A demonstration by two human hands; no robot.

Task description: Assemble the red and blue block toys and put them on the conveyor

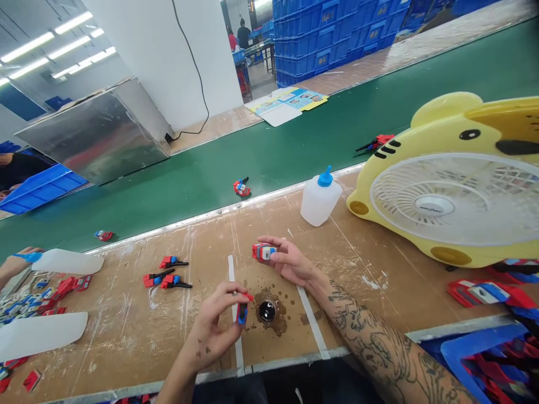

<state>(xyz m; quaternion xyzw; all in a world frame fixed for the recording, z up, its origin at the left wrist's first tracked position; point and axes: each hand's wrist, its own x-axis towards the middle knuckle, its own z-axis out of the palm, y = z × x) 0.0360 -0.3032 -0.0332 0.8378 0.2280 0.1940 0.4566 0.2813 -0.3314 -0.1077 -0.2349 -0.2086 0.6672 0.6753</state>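
Note:
My left hand (pixel 214 325) pinches a small red and blue part (pixel 241 312) just left of a small dark round cup (pixel 266 311). Wet spots surround that cup on the brown tabletop. Above and to the right of the cup, my right hand (pixel 290 261) holds a red, white and blue toy piece (pixel 263 252) between thumb and fingers. The two held parts are apart. Several red and blue pieces with black rods (pixel 172 280) lie left of my hands. A white bottle with a blue cap (pixel 320 199) stands beyond my right hand.
A green belt (pixel 193 179) crosses behind the table, carrying toy pieces (pixel 241 187). The yellow fan (pixel 429 191) stands at right, above a blue bin of parts (pixel 488 359). Another person's hand (pixel 21 264) is at far left, near a parts pile (pixel 29 303).

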